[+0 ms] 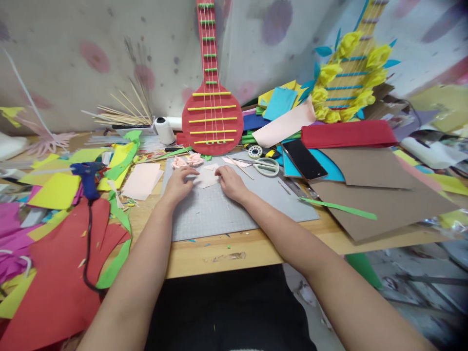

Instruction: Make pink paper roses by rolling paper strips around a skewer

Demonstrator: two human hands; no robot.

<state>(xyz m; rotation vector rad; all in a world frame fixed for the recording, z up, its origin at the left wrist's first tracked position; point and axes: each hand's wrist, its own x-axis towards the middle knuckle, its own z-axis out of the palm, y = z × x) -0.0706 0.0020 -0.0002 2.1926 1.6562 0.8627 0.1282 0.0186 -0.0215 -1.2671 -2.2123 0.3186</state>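
Observation:
Pale pink pieces [206, 180] lie on a grey cutting mat [212, 214], between my two hands. My left hand [180, 183] is at their left side, its fingers loosely bent and apart, with nothing seen in them. From the other side, my right hand [231, 183] reaches the right edge of the pieces with bent, parted fingers. Two pink ruffled flowers [187, 160] sit just beyond my left hand. Scissors [266, 166] with pale handles rest to the right on the mat, near a narrow pink strip [239, 165].
A red paper lute [212, 119] stands behind the mat. Left are a blue glue gun [87, 178], pink sheets [142, 180] and red sheets [66, 273]. Right are a phone [305, 159], brown cardboard [387, 209] and a yellow lute with flowers [351, 73].

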